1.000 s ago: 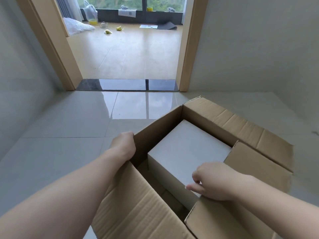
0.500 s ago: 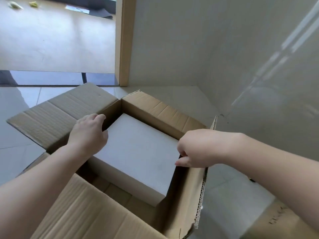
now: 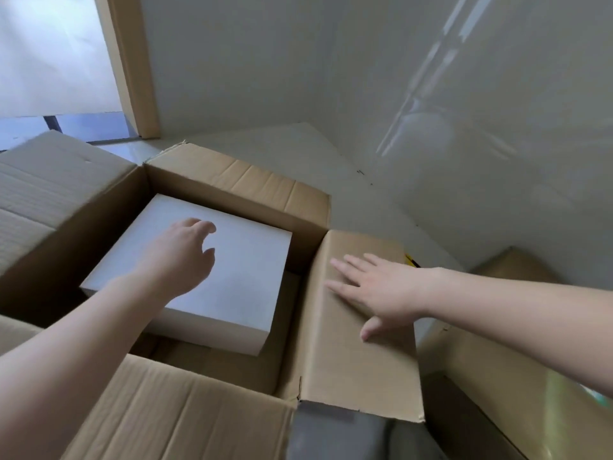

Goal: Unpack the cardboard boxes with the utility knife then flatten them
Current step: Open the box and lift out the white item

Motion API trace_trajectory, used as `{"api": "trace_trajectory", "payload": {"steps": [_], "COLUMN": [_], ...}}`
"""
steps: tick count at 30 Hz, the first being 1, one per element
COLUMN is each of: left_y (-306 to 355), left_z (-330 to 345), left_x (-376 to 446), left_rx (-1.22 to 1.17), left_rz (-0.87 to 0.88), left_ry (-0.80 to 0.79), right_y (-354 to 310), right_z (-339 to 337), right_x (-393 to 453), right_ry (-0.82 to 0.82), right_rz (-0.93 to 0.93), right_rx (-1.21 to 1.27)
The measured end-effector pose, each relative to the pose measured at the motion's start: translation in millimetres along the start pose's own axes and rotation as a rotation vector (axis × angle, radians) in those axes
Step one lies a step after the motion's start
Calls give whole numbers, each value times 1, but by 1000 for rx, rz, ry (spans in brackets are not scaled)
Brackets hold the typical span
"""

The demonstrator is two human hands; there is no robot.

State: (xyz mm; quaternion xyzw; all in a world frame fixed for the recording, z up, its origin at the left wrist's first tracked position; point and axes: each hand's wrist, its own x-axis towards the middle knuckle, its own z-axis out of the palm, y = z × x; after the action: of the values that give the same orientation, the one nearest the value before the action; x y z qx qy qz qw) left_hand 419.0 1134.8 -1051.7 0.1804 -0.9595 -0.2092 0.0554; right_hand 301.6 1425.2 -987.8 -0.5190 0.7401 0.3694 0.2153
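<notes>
Hands: the right hand (image 3: 381,290) lies flat, fingers straight and spread, pressing the right flap (image 3: 358,343) of the cardboard box (image 3: 232,180) outward; this judgement follows from the flap lying folded back, clear of the opening. Left hand (image 3: 180,257) reaches over the white inner box (image 3: 238,277), fingers loosely curled, grasping nothing; contact cannot be confirmed. White inner box sits inside the cardboard box, on the floor (image 3: 331,180). No utility knife is identifiable.
</notes>
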Motion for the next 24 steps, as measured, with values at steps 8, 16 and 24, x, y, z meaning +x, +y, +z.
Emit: {"api": "trace_trajectory", "payload": {"steps": [8, 16, 24], "left_y": [-3, -17, -4], "left_z": [10, 1, 8], "left_x": [-10, -17, -12], "left_rx": [55, 111, 151], "left_rz": [3, -56, -45], "left_ry": [-59, -83, -107], "right_y": [-20, -48, -101], "right_z": [13, -4, -1], "right_x": [49, 53, 23], "right_ry": [227, 251, 56], "right_rz": [-214, -387, -588], "right_rx": [-110, -219, -229]}}
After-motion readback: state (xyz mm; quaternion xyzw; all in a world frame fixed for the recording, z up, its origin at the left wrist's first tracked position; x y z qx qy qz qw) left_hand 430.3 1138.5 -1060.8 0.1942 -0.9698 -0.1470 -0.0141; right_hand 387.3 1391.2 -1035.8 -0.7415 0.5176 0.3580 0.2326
